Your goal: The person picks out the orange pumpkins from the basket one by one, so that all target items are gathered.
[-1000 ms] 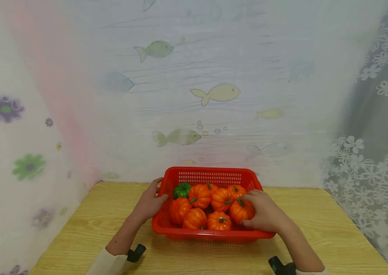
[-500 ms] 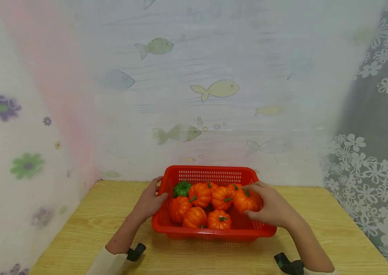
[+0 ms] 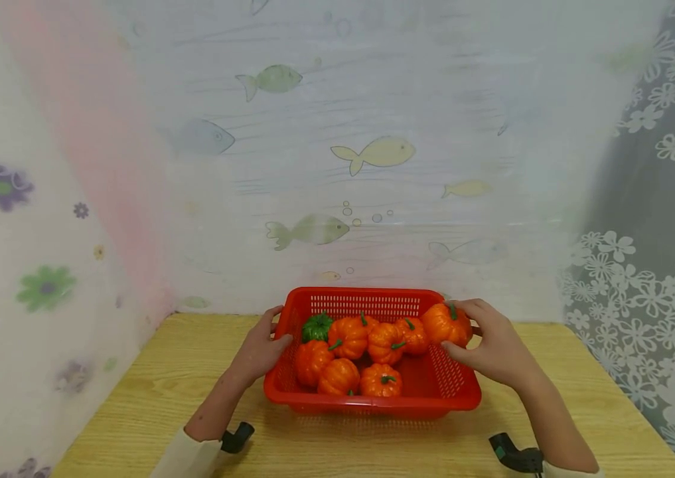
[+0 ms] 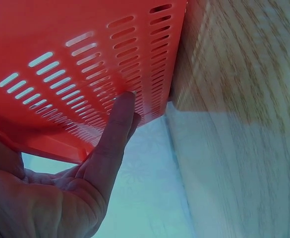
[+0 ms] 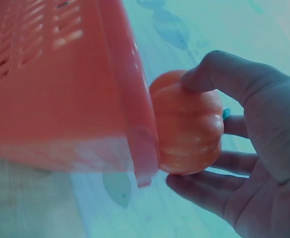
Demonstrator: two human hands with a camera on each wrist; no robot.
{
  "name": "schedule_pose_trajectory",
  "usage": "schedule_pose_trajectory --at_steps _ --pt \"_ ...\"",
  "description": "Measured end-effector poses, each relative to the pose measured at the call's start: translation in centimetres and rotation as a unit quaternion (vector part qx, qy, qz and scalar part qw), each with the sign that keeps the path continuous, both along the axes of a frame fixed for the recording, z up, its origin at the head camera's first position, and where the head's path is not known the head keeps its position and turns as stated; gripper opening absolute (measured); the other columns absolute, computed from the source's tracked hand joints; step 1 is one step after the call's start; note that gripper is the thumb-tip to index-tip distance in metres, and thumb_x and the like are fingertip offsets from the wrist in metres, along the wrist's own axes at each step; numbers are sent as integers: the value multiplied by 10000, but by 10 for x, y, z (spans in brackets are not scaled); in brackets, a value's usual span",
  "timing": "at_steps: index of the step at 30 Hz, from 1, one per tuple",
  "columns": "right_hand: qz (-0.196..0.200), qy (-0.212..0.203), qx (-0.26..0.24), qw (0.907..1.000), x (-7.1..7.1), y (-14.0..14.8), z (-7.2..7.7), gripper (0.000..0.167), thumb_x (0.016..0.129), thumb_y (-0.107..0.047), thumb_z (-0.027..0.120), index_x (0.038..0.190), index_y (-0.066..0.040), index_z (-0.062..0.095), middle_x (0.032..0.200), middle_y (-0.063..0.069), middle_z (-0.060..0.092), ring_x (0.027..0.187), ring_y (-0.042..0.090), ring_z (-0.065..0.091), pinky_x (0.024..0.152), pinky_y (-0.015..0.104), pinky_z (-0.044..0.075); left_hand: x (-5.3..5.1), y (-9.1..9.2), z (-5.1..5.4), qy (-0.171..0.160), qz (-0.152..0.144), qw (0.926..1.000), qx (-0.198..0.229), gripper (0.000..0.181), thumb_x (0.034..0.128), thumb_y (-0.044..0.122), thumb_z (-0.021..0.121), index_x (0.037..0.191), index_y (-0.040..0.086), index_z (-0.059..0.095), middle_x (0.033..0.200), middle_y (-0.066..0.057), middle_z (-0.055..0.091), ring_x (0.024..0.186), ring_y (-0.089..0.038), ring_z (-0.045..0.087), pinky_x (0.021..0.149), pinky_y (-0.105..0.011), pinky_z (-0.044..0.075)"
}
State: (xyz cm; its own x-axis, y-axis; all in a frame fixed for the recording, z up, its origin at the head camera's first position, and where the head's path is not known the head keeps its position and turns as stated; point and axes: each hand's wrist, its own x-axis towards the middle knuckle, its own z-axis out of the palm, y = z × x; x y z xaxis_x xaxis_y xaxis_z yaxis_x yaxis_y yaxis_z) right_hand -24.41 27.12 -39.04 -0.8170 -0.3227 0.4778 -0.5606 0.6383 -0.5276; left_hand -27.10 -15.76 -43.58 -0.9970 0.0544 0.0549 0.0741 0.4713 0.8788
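A red plastic basket (image 3: 373,402) stands on the table, with slotted walls. Its left rim is gripped by my left hand (image 3: 259,350), the thumb over the rim and the fingers along the outer wall, as the left wrist view shows from below. At the right rim, my right hand (image 3: 495,345) holds a small orange toy pumpkin (image 3: 446,324) between thumb and fingers; the right wrist view has this pumpkin (image 5: 189,129) level with the rim's edge. Inside the basket lie several other orange pumpkins (image 3: 338,377) and a green one (image 3: 316,328) at the back left.
The wood-grain table (image 3: 152,385) extends to the left, right and front of the basket. Close behind it rises a pale wall (image 3: 224,265) with painted fish. A dark wrist device (image 3: 516,455) sits at each sleeve.
My right hand has lifted a pumpkin from the basket's right front and carried it up and right to the rim. The left hand has stayed on the basket.
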Motion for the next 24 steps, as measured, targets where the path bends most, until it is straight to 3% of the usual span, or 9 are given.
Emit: schedule_pose_trajectory --at_steps 13,14,17,20,24 --pt "-445 194 -335 9983 -7 26 -6 614 892 -135 850 1449 -30 611 1348 169 621 1161 362 629 908 598 594 3 -1 4 -5 5 10000 25 677 1052 111 581 1650 32 274 1419 -273 591 1178 -403 677 864 -526 637" --pt "-484 178 -357 9980 -8 28 -8 613 897 -138 848 1450 -24 609 1347 173 619 1159 364 629 911 573 602 3 -1 4 -14 11 10000 20 677 1052 114 582 1650 36 276 1419 -270 591 1178 -401 677 863 -525 637" --pt "-606 51 -505 9969 -11 34 -12 616 907 -150 844 1453 -4 597 1359 195 604 1169 379 616 920 325 614 5 -1 5 -12 21 10000 16 673 1053 120 587 1649 44 284 1422 -257 596 1185 -392 676 864 -522 637" --pt "-819 15 -675 9944 -14 38 -17 624 913 -160 838 1457 16 588 1368 219 592 1166 393 601 887 88 479 6 -1 5 57 -10 10000 20 672 1051 120 592 1646 37 292 1428 -256 602 1196 -397 674 869 -532 635" --pt "-1105 239 -767 9906 -18 42 -25 633 901 -150 839 1451 40 590 1352 246 588 1142 401 590 842 26 398 6 -1 6 79 -16 10000 -7 672 1049 123 593 1645 35 295 1434 -251 604 1211 -399 668 878 -537 631"
